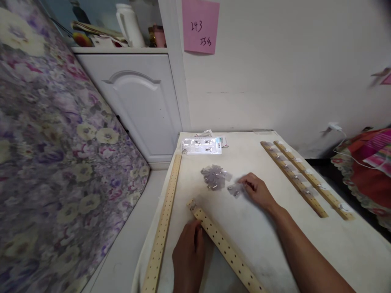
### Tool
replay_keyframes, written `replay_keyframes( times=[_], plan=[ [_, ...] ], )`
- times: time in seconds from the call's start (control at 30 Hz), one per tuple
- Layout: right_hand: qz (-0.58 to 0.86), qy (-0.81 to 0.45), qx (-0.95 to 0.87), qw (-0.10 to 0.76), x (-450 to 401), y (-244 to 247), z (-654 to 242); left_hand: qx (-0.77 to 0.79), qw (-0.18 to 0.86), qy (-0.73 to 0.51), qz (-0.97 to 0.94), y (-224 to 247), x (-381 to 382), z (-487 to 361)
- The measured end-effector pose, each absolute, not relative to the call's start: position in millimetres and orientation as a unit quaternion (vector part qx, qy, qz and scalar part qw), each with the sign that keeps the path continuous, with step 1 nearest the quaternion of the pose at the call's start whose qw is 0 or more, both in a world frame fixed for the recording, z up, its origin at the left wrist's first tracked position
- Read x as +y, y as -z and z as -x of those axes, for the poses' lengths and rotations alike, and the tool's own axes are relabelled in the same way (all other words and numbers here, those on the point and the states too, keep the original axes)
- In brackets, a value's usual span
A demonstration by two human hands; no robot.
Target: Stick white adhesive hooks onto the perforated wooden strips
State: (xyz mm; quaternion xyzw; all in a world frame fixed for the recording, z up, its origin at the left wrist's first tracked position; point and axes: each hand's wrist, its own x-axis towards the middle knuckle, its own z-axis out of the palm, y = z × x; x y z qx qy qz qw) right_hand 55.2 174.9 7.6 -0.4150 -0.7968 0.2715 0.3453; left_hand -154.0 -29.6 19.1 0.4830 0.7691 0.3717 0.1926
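Observation:
My left hand [189, 252] is closed on the edge of a pale perforated wooden strip [221, 240], which lies slantwise on the table. A small metal hook piece [192, 206] sits at the strip's far end. Over the table, my right hand [256, 190] has its fingers bent together, fingertips at the edge of a few clear hook pieces [234, 190]. Whether one of these is pinched between the fingers is too small to make out. Just left of them is a pile of clear plastic pieces with metal hooks [214, 177].
A second perforated strip [165, 215] lies along the table's left edge. Two wooden strips with hooks fixed on them [293, 177] lie at the right. Clear blister packaging [201, 146] is at the back. A floral curtain [70, 162] hangs left of the white-covered table [262, 252].

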Motion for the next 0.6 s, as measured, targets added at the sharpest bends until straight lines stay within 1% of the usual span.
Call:
replay_keyframes(
  times=[0.1, 0.2, 0.47, 0.6],
  plan=[
    [0.372, -0.327, -0.822, 0.282, 173.7, -12.0, -60.5, 0.767, 0.190, -0.372, -0.487, -17.9, -29.9, 154.7],
    [0.365, -0.348, -0.827, 0.247, 172.7, -11.5, -62.2, 0.767, 0.182, -0.375, -0.488, -18.2, -29.1, 154.8],
    [0.327, -0.380, -0.834, 0.229, 168.0, -15.4, -55.5, 0.762, 0.183, -0.388, -0.486, -23.3, -28.4, 152.4],
    [0.315, -0.429, -0.810, 0.247, 158.0, -25.3, -49.7, 0.751, 0.198, -0.412, -0.476, -27.0, -28.9, 151.0]
  ],
)
